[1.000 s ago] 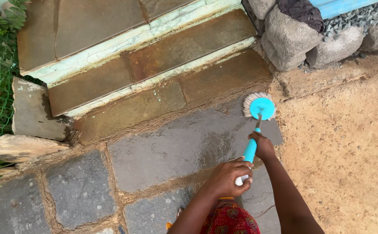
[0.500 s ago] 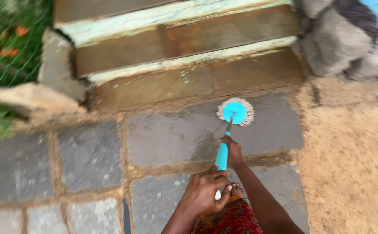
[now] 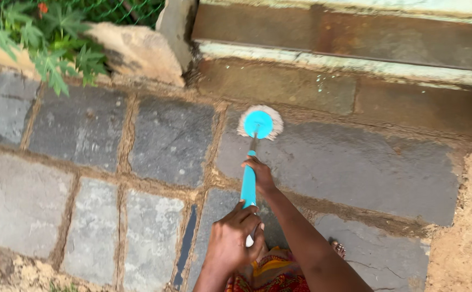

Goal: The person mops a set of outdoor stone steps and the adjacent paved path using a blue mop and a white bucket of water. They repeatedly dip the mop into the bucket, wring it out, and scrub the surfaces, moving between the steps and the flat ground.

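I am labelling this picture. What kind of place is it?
Probably an outdoor yard by a house entrance: grey stone paving, a worn step, and a green plant by a wire fence.

brush handle (image 3: 248, 186) partly hidden by hands; foot (image 3: 337, 249) mostly hidden

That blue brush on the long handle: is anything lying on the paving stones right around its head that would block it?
Nothing visible does. The brush rests its head on the large grey slab, which lies bare around it. Both hands hold the handle, the left hand near its end, the right hand further down. The step rises just beyond the head.
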